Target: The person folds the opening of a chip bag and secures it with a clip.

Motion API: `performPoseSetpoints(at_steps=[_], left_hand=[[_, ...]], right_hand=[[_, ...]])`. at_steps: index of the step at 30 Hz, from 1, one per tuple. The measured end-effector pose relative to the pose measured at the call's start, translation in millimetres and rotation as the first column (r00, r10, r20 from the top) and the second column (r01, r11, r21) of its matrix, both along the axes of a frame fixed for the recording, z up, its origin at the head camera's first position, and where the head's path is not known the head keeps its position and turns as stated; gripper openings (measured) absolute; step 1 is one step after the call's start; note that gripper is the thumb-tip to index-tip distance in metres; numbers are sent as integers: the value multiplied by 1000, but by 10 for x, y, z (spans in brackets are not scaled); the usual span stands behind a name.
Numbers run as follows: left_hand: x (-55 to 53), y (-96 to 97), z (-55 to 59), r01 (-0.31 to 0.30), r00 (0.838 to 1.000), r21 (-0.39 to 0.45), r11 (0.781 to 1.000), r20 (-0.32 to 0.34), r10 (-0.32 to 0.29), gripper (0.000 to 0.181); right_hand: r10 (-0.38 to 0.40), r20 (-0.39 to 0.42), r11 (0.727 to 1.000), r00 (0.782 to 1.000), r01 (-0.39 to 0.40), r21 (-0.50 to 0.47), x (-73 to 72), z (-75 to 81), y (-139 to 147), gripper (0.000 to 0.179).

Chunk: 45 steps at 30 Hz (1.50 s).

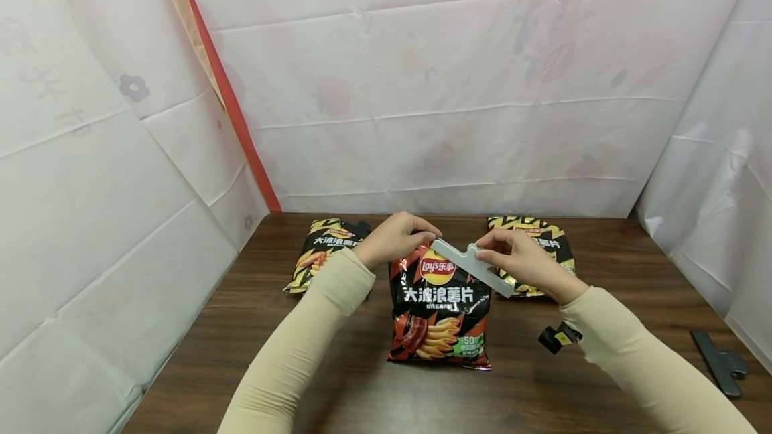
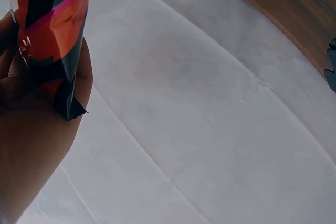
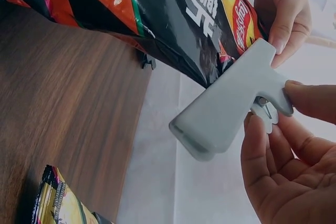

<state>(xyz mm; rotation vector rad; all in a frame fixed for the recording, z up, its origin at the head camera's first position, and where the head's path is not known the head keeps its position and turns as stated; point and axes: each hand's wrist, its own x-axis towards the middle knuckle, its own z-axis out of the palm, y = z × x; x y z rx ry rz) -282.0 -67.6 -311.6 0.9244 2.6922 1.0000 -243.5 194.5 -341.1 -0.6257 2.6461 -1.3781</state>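
A red-and-black bag of potato chips stands upright on the table, its printed front facing me. My left hand pinches the bag's top left corner; in the left wrist view the fingers lie partly behind the bag's edge. Between thumb and fingers, my right hand grips the handles of a pale grey bag clip. The clip slants across the bag's top right part, as the right wrist view shows, with its long bar against the upper edge. Whether its bars enclose the bag's edge I cannot tell.
Two yellow-and-black chip bags lie behind, one at the left and one at the right. A black bag clip lies near the table's right edge. White printed sheets wall the table at the back and sides.
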Motion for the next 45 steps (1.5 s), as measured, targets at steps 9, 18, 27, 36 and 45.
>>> performPoseSetpoints(at_steps=[9, 18, 27, 36, 45], left_hand=[[26, -13, -6, -22, 999, 4, 1000, -49, 22, 25], [64, -180, -86, -130, 988, 135, 982, -64, 139, 25], [155, -376, -250, -285, 955, 336, 898, 20, 295, 44], [298, -484, -507, -354, 935, 482, 801, 208, 288, 65], [416, -464, -752, -425, 898, 481, 767, 332, 289, 72]], right_hand=[[-10, 21, 1000, 1000, 10, -10, 9, -12, 14, 26], [-16, 42, 999, 999, 18, -38, 27, -30, 29, 32], [-53, 60, 998, 997, 56, -42, 1, -87, 25, 32], [-63, 86, 995, 994, 69, -68, -14, -123, 31, 35], [-79, 84, 992, 993, 87, -94, 14, -147, 22, 39]])
